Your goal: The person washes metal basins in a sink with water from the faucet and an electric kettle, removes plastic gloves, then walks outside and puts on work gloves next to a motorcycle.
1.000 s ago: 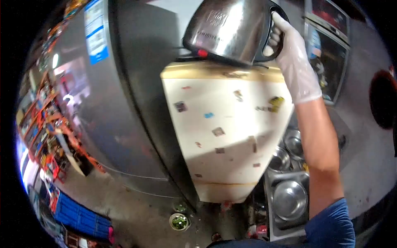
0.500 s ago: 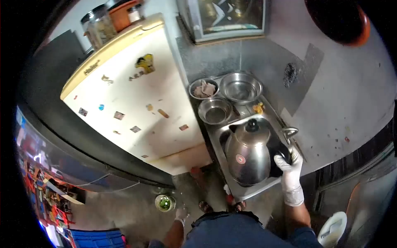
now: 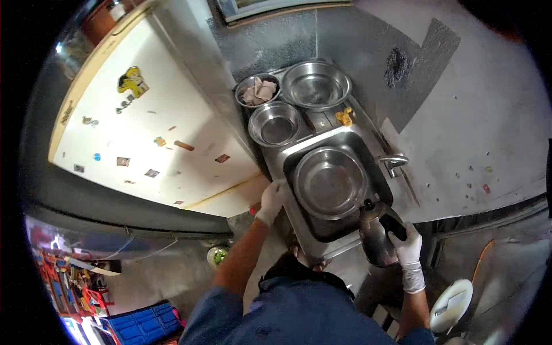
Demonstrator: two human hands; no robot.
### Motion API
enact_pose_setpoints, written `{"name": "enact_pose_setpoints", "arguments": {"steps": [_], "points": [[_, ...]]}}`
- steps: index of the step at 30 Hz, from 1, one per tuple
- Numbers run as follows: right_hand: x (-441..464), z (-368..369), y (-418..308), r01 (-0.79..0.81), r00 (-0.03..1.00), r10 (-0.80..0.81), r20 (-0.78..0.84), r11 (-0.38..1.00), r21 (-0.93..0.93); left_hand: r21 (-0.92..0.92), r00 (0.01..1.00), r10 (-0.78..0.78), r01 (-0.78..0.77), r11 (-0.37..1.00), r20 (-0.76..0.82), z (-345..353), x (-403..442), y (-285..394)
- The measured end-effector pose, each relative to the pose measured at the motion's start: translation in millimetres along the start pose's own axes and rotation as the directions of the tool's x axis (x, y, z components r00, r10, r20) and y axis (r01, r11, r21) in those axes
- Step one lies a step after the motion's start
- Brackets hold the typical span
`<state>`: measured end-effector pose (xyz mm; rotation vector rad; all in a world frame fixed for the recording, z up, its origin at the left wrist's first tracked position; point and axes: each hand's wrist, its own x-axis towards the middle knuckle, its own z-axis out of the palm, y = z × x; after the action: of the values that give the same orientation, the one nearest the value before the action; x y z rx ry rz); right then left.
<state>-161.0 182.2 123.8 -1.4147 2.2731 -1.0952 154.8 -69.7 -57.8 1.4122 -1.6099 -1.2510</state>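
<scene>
Right grip, clamped on the lidded kettle, which is aloft just left of it and not yet set down. Ahead and left of this grip, a basin already sits in the sink. Left grip, across the sink from the right; whether apart or together, I cannot tell

1. The head camera looks forward and steeply down from above the shirt.
2. It faces the sink, near enough to show the left hand and right hand whole.
3. Its round view spans fridge to wall.
</scene>
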Motion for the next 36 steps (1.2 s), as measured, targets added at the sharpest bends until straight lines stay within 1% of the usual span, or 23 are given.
{"name": "enact_pose_setpoints", "arguments": {"steps": [1, 3, 6, 7, 8, 10, 11, 12, 13, 14, 15, 17, 18, 19, 20, 24, 26, 30, 32, 33, 34, 35, 36], "points": [[0.5, 0.2, 2.3, -0.018, 1.000, 0.018, 0.001, 1.000, -0.014, -0.023, 1.000, 0.028, -0.028, 0.999, 0.006, 18.3, 29.8, -16.0], [0.5, 0.9, 3.2, -0.151, 0.983, 0.155, 0.100, 0.987, -0.044, 0.214, 0.993, 0.112, -0.104, 0.971, -0.025, 43.1, 63.6, 41.7], [0.9, 8.6, -1.3, -0.150, 0.986, 0.159, 0.052, 0.979, -0.140, 0.351, 0.989, 0.143, -0.143, 0.925, 0.025, 74.7, 123.1, 63.6], [2.0, 10.2, -7.7, -0.205, 0.977, 0.210, 0.049, 0.975, -0.088, 0.352, 0.986, 0.168, -0.153, 0.923, -0.011, 84.2, 135.7, 73.1], [0.1, 13.1, -6.7, -0.218, 0.973, 0.225, 0.055, 0.970, -0.106, 0.454, 0.983, 0.180, -0.153, 0.878, -0.017, 96.5, 157.5, 67.3], [-4.8, 19.4, -3.8, -0.308, 0.950, 0.312, 0.024, 0.945, -0.114, 0.587, 0.990, 0.121, -0.143, 0.797, 0.078, 111.0, 174.4, 74.1], [-5.2, 23.6, -10.7, -0.336, 0.942, 0.335, -0.014, 0.940, -0.058, 0.580, 0.990, 0.110, -0.141, 0.802, 0.089, 115.5, 182.5, 78.0], [-7.0, 27.3, -12.3, -0.345, 0.939, 0.345, -0.014, 0.936, -0.070, 0.559, 0.997, 0.055, -0.073, 0.826, 0.050, 120.0, 191.0, 81.0], [-10.3, 30.9, -12.1, -0.390, 0.919, 0.388, -0.074, 0.921, -0.013, 0.537, 1.000, -0.002, -0.004, 0.843, 0.010, 124.5, 200.0, 80.0], [-13.6, 34.3, -12.0, -0.430, 0.892, 0.433, -0.131, 0.901, 0.050, 0.536, 1.000, -0.011, -0.001, 0.844, 0.019, 128.5, 208.2, 76.6], [-15.8, 37.1, -12.5, -0.491, 0.855, 0.504, -0.124, 0.863, 0.119, 0.562, 0.999, 0.031, -0.015, 0.827, -0.019, 131.7, 215.7, 72.5], [-12.4, 45.2, -22.7, -0.511, 0.834, 0.534, -0.139, 0.842, 0.172, 0.645, 0.993, 0.105, -0.042, 0.763, -0.060, 145.9, 239.7, 44.6], [-10.3, 48.0, -28.9, -0.517, 0.817, 0.556, -0.155, 0.824, 0.229, 0.726, 0.921, 0.339, -0.100, 0.680, -0.191, 155.3, 249.5, 28.4], [-6.4, 48.0, -36.1, -0.522, 0.828, 0.544, -0.138, 0.836, 0.169, 0.707, 0.984, 0.156, -0.055, 0.705, -0.080, 150.3, 251.6, 39.8], [-5.3, 51.1, -37.8, -0.526, 0.823, 0.549, -0.143, 0.834, 0.168, 0.693, 0.999, -0.031, -0.004, 0.721, 0.038, 144.4, 253.8, 52.0], [-0.5, 55.6, -41.3, -0.554, 0.794, 0.593, -0.133, 0.796, 0.243, 0.729, 0.994, -0.063, -0.018, 0.684, 0.085, 153.2, 275.1, 43.1], [2.0, 53.9, -45.5, -0.569, 0.790, 0.601, -0.121, 0.793, 0.217, 0.679, 0.996, 0.083, -0.054, 0.732, -0.011, 154.0, 272.9, 41.2], [5.8, 47.1, -50.6, -0.574, 0.805, 0.585, -0.102, 0.811, 0.114, 0.606, 0.980, 0.175, -0.085, 0.791, -0.092, 154.8, 248.7, 28.4], [3.7, 44.1, -44.1, -0.547, 0.827, 0.554, -0.101, 0.832, 0.088, 0.463, 0.946, 0.303, -0.217, 0.860, -0.120, 148.2, 221.3, 33.1], [1.5, 42.5, -38.4, -0.546, 0.827, 0.553, -0.100, 0.833, 0.087, 0.475, 0.961, 0.255, -0.175, 0.862, -0.109, 145.5, 205.8, 39.4], [-1.5, 41.6, -30.8, -0.534, 0.837, 0.537, -0.101, 0.843, 0.055, 0.433, 0.936, 0.341, -0.271, 0.860, -0.090, 146.3, 194.8, 30.4], [-4.3, 40.5, -25.0, -0.523, 0.847, 0.522, -0.102, 0.852, 0.023, 0.395, 0.938, 0.338, -0.282, 0.874, -0.078, 140.4, 171.2, 42.4], [-5.6, 39.3, -21.6, -0.523, 0.847, 0.522, -0.102, 0.852, 0.024, 0.322, 0.906, 0.423, -0.392, 0.862, -0.031, 139.1, 156.4, 36.4]]}}
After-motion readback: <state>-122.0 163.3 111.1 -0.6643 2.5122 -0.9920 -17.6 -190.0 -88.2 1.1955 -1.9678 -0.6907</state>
